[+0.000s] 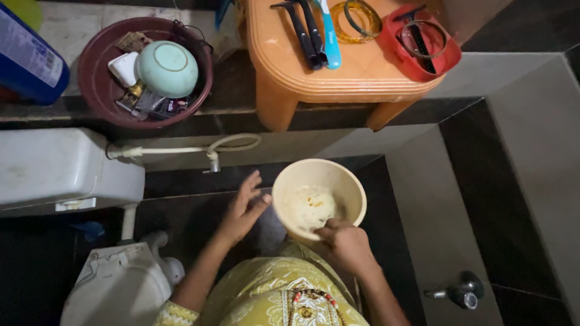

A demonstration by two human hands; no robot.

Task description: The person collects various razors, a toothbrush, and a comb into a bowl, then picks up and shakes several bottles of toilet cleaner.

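While the white plastic toilet cistern sits at far left below a maroon round basin of odds and ends, the left hand hangs with fingers spread and loose, just beside the cream round plastic bowl. Bowl's centre frame, tilted, flecks of orange residue inside. Right hand has its fingers curled tight on the near rim. Above, an orange plastic stool; lower right, a chrome tap.
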